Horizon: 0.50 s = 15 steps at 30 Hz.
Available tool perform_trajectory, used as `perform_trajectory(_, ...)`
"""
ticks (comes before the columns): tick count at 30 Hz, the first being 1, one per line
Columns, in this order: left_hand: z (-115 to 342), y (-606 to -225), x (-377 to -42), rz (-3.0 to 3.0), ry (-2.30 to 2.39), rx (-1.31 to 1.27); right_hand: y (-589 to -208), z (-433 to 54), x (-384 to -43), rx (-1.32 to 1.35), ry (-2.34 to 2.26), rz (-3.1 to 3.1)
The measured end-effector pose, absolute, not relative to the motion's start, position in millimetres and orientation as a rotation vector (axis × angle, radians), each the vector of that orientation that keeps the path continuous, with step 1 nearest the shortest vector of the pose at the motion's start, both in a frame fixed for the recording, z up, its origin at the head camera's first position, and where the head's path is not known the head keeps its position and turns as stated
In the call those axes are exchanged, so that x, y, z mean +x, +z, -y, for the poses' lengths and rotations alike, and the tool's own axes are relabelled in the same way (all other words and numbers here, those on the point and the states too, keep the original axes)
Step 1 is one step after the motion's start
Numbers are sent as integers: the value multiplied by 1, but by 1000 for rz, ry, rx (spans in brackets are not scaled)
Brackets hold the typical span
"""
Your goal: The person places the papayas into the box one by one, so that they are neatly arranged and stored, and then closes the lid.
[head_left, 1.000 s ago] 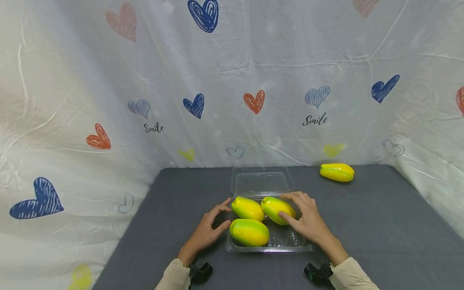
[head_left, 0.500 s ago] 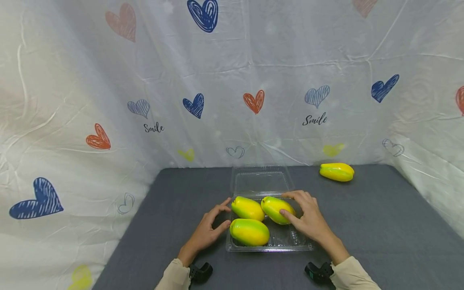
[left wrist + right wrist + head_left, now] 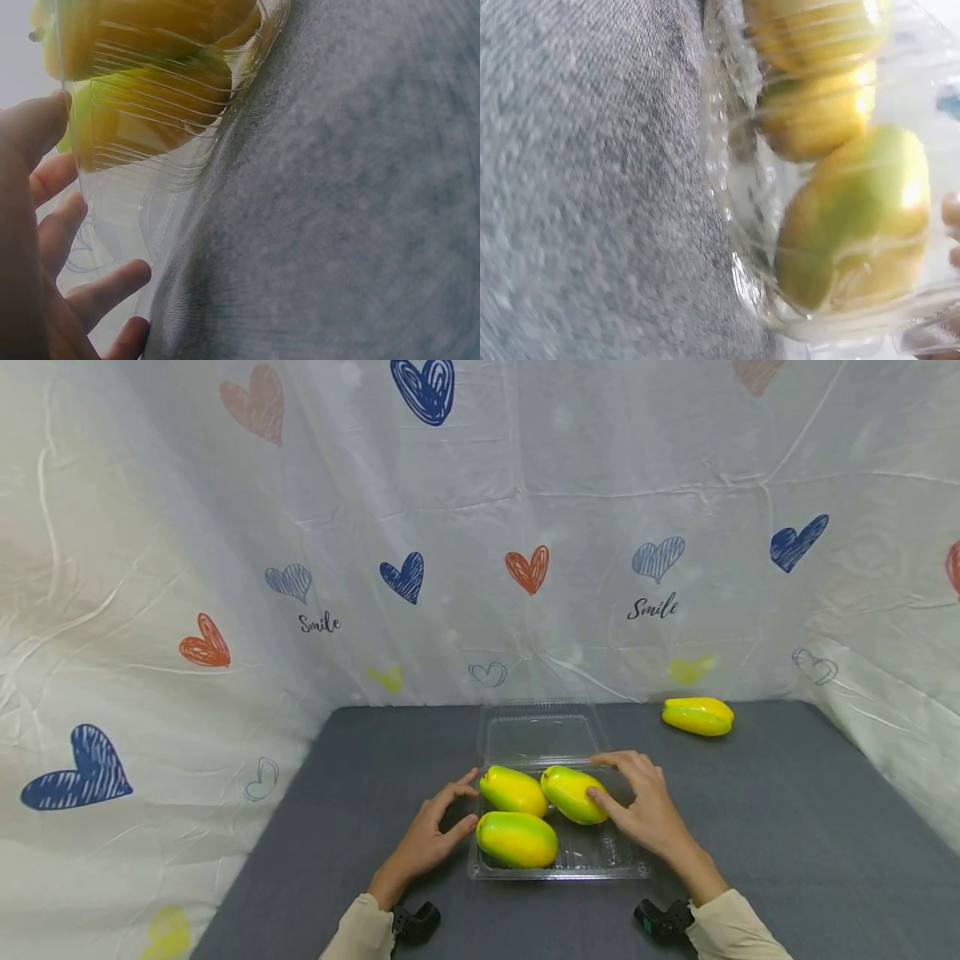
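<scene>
Three yellow-green papayas lie in a clear plastic clamshell box [image 3: 607,874] whose lid [image 3: 543,735] is folded back. In the head view, one is the front papaya [image 3: 517,840], one the back left papaya [image 3: 513,791], and one the back right papaya [image 3: 572,795]. My left hand [image 3: 433,837] has its fingers spread at the box's left side; in the left wrist view its fingertips [image 3: 75,206] meet the clear wall. Beside the back right papaya, my right hand [image 3: 651,810] is spread loosely, thumb near or touching the fruit. The right wrist view shows few of its fingers.
Another papaya [image 3: 697,717] lies at the back right of the dark grey tabletop [image 3: 750,827]. A white curtain [image 3: 450,510] printed with hearts hangs behind the table and along its sides. The front right part of the box bears no fruit.
My right hand has drawn back slightly to the right from the back right papaya, which stays in place. The left hand and the box have not visibly moved.
</scene>
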<state>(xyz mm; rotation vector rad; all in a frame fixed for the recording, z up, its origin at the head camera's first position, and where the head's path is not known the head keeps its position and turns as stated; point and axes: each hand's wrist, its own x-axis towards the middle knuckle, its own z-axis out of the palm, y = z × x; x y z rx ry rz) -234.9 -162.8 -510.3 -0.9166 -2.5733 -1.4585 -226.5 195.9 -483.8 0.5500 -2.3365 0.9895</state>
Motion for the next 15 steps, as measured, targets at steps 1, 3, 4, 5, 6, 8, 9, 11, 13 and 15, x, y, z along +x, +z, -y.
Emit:
perform_trajectory(1,163,-510,-235,2577,-1458,-912,-484,-197,-227,543,988,2337)
perform_trajectory(3,163,-511,-235,2578,-1455,-910,-483,-199,-227,532,990,2337)
perform_trajectory(4,163,-511,-236,2577,-1454,-912,-483,-200,-228,528,992,2335)
perform_trajectory(5,163,-511,-236,2577,-1454,-912,-483,-202,-228,524,994,2335)
perform_trajectory(6,163,-512,-236,2575,-1453,-916,-483,-203,-229,518,997,2334)
perform_trajectory(8,163,-512,-237,2571,-1453,-926,-484,-205,-230,509,995,2332)
perform_trajectory(9,163,-513,-238,2566,-1455,-933,-484,-207,-231,507,1001,2327)
perform_trajectory(11,163,-513,-238,2557,-1461,-948,-483,-210,-231,494,998,2323)
perform_trajectory(13,163,-514,-239,2550,-1464,-958,-482,-213,-232,477,992,2318)
perform_trajectory(15,163,-514,-239,2543,-1467,-966,-480,-217,-232,461,993,2311)
